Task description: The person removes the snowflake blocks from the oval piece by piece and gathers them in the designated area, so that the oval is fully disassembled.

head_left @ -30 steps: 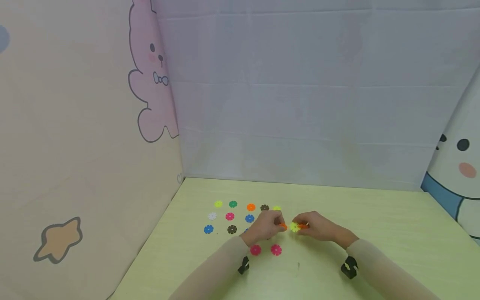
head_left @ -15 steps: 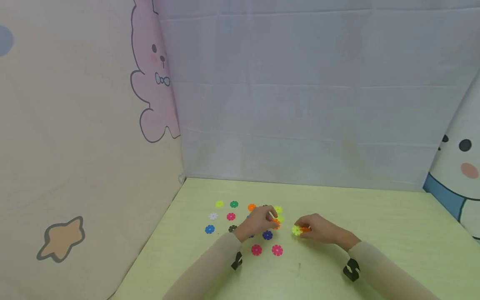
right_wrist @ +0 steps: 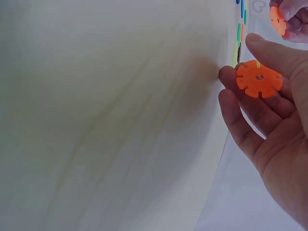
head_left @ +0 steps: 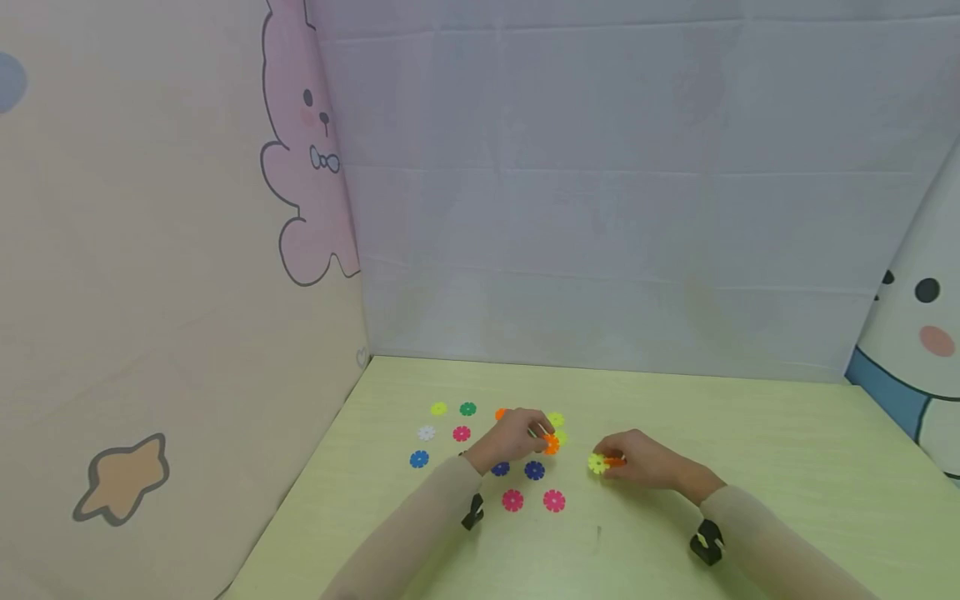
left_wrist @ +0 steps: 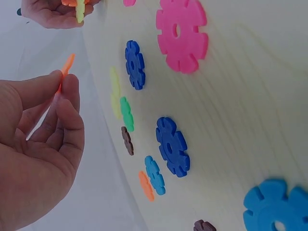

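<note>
My left hand [head_left: 516,437] pinches an orange notched plastic disc [head_left: 552,444] between thumb and fingertips. The left wrist view shows that disc edge-on, above the bent fingers. To its right, my right hand [head_left: 641,460] holds a yellow notched disc [head_left: 598,464] joined to a second orange disc [right_wrist: 246,83], which lies against the fingers in the right wrist view. A gap separates the left hand's disc from the joined pair. Under and behind the left hand, other discs on the table are partly hidden.
Loose discs lie in rough rows on the pale table [head_left: 720,433]: two pink ones, including a pink disc [head_left: 554,501] in front, a dark blue disc [head_left: 535,471], a blue disc [head_left: 419,459], a white disc [head_left: 427,433] and a green disc [head_left: 468,409]. Cloth walls [head_left: 600,208] stand behind.
My left hand has drawn back leftward with its orange disc, whose flat face now shows in the head view. The right hand, with the joined discs, has shifted slightly right and nearer.
</note>
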`<action>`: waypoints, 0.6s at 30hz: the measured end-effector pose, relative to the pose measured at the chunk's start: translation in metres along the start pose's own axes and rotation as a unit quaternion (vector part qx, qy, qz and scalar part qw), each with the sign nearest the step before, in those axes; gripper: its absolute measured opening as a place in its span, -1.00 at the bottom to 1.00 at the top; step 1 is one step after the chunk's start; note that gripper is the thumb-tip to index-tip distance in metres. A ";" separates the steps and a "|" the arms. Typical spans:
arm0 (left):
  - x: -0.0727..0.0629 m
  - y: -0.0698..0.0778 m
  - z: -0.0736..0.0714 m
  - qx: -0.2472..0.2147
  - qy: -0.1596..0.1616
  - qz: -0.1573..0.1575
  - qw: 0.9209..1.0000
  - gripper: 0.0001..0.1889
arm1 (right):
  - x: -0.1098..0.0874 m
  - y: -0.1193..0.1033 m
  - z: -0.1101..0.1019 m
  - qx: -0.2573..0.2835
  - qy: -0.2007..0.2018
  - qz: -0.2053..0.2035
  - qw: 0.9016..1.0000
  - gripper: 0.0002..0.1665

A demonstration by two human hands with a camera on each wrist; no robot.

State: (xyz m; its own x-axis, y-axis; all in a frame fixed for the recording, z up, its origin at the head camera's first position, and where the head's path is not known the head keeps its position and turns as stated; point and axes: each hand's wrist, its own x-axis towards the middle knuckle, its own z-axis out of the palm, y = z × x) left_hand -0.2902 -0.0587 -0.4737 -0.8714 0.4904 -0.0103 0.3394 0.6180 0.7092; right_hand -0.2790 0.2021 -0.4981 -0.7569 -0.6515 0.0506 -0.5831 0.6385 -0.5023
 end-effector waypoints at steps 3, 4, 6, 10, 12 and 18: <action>0.002 0.000 0.002 0.009 -0.011 -0.001 1.000 -0.82 | 0.000 -0.001 0.000 -0.003 0.001 -0.001 1.000 -0.68; 0.003 0.000 0.003 0.013 -0.015 -0.002 1.000 -0.82 | 0.000 -0.001 0.000 -0.004 0.001 -0.002 1.000 -0.68; 0.004 -0.001 0.006 0.022 -0.021 0.001 1.000 -0.81 | 0.001 0.000 0.000 -0.007 0.003 -0.004 1.000 -0.69; 0.007 -0.003 0.013 0.036 -0.032 0.009 0.999 -0.82 | 0.001 0.002 0.001 -0.008 0.003 -0.005 1.000 -0.70; 0.008 -0.003 0.016 0.041 -0.036 0.012 0.998 -0.82 | 0.001 0.002 0.001 -0.008 0.002 -0.005 1.000 -0.69; 0.010 -0.001 0.022 0.042 -0.049 0.003 0.998 -0.82 | 0.002 0.002 0.001 -0.011 0.002 -0.005 1.000 -0.70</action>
State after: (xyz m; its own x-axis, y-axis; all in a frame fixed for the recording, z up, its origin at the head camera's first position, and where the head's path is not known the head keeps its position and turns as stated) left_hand -0.2911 -0.0407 -0.4903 -0.8318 0.5496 -0.0772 0.3770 0.6615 0.6483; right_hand -0.2815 0.2021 -0.5000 -0.7524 -0.6559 0.0598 -0.5968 0.6405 -0.4833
